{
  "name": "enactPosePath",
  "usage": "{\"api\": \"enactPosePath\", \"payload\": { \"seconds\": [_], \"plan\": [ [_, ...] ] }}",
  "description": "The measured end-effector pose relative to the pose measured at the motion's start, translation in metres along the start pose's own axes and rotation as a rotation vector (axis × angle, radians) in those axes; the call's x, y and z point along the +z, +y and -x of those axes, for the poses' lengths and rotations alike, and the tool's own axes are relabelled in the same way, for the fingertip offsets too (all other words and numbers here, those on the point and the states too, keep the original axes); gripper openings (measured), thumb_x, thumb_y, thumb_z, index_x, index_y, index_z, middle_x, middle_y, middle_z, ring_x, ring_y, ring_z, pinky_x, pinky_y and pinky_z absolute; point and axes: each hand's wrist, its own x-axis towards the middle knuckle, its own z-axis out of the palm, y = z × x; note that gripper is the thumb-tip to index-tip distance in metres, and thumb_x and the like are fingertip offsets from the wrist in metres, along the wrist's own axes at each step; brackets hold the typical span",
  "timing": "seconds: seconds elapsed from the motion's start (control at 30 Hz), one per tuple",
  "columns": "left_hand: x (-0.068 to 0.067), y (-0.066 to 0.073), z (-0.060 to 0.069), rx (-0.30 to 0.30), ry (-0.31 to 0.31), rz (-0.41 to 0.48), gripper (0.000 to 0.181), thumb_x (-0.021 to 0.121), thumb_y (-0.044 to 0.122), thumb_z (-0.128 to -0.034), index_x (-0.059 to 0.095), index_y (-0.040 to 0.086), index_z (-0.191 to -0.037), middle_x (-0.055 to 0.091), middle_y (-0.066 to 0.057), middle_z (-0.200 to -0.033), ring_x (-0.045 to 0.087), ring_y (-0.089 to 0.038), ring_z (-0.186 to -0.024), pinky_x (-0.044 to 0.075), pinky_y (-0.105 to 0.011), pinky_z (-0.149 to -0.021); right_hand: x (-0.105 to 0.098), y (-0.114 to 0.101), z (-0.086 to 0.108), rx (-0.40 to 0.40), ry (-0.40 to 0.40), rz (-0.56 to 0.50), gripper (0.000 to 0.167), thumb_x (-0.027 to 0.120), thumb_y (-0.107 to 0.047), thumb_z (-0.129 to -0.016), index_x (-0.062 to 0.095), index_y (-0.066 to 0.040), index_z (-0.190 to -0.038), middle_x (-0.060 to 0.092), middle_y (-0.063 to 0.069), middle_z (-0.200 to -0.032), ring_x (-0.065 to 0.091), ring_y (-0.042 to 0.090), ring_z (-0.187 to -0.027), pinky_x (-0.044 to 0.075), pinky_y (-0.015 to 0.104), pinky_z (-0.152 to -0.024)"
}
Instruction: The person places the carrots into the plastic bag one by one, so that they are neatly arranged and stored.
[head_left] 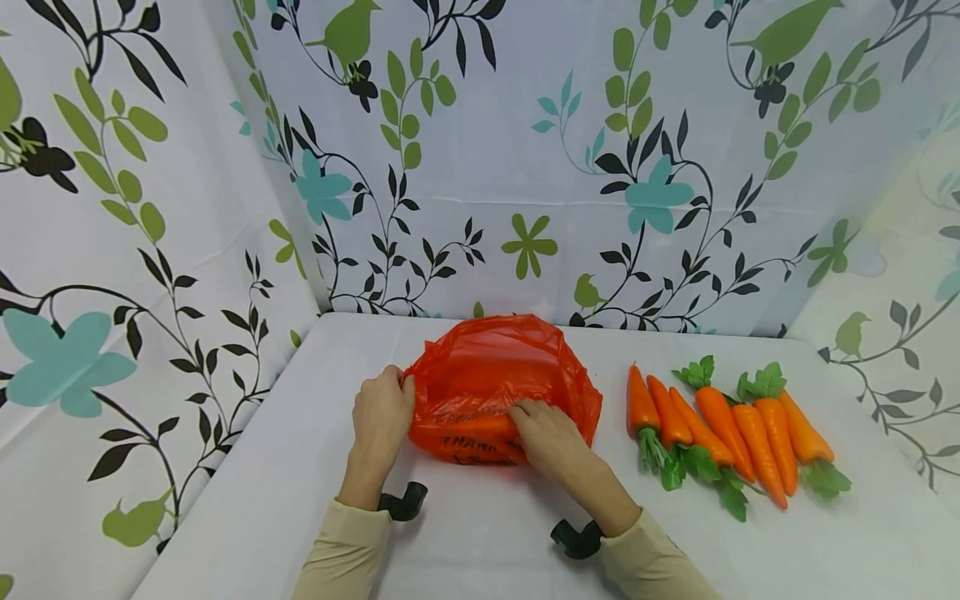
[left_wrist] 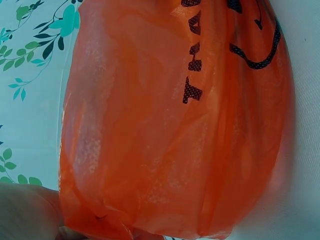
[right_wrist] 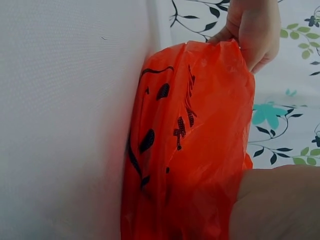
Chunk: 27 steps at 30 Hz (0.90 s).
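A red plastic bag [head_left: 491, 379] with black "THANK" lettering lies on the white table, its mouth spread wide. My left hand [head_left: 382, 412] pinches the bag's left edge; in the right wrist view the same left hand [right_wrist: 255, 35] holds the rim. At the right part of the mouth, my right hand [head_left: 551, 433] bends over the front rim with its fingertips inside, hidden from view. An orange tint shows through the bag's front beside those fingers, but I cannot tell what it is. The bag [left_wrist: 145, 125] fills most of the left wrist view.
To the right of the bag several carrots [head_left: 757, 442] with green tops lie in a loose row, the nearest carrot [head_left: 640, 404] close to the right hand. Behind the table [head_left: 480, 533] hangs a white curtain [head_left: 480, 167] printed with leaves and birds.
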Motion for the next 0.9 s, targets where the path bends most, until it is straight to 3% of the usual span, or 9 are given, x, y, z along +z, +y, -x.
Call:
{"api": "enactPosePath", "payload": {
  "seconds": [0.33, 0.9],
  "plan": [
    [-0.0006, -0.0015, 0.0012, -0.004, -0.015, 0.03, 0.025, 0.058, 0.016, -0.0994, 0.067, -0.007, -0.1, 0.072, -0.022, -0.085, 0.063, -0.022, -0.057, 0.06, -0.038, -0.062, -0.0059, -0.0011, -0.0002, 0.047, -0.037, -0.012, 0.049, 0.074, -0.031, -0.09, 0.061, -0.008, -0.131, 0.063, 0.01, -0.123, 0.059, 0.029, -0.116, 0.048, 0.05, -0.104],
    [0.0002, -0.0001, -0.0001, -0.008, -0.028, 0.053, 0.024, 0.058, 0.016, -0.0994, 0.065, -0.007, -0.097, 0.072, -0.022, -0.085, 0.063, -0.021, -0.058, 0.061, -0.038, -0.063, -0.0045, -0.0007, 0.0008, 0.054, -0.039, -0.024, 0.044, 0.066, -0.038, -0.095, 0.063, -0.007, -0.126, 0.064, 0.01, -0.117, 0.057, 0.028, -0.113, 0.047, 0.049, -0.103]
  ]
}}
